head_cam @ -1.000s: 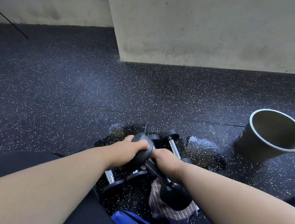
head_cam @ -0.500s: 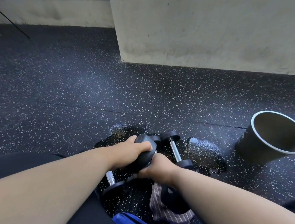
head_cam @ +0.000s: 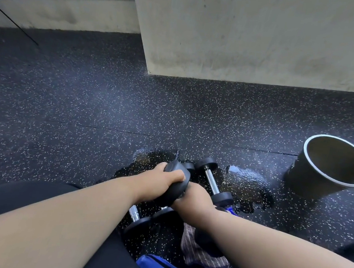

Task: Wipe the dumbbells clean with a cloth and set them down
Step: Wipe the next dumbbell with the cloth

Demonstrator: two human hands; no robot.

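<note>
A black dumbbell [head_cam: 176, 185] stands tilted in front of me. My left hand [head_cam: 161, 181] grips its upper head from above. My right hand [head_cam: 194, 200] is wrapped round the handle just below that head, with its fingers hidden from view. The lower head [head_cam: 205, 242] rests on a striped brown cloth [head_cam: 201, 257] on the floor. A second dumbbell [head_cam: 210, 180] with a chrome handle lies on the floor just beyond my hands. A third dumbbell [head_cam: 139, 218] lies partly hidden under my left forearm.
The speckled rubber floor has a wet patch [head_cam: 245, 184] around the dumbbells. A dark bucket [head_cam: 313, 179] stands to the right. A concrete wall block [head_cam: 249, 42] rises behind. Something blue [head_cam: 155, 267] lies near my legs, and a blue bit [head_cam: 230, 209] shows by my right wrist.
My right hand has slid up the handle towards the upper head. The chrome-handled dumbbell behind it is now uncovered. My left hand keeps its grip.
</note>
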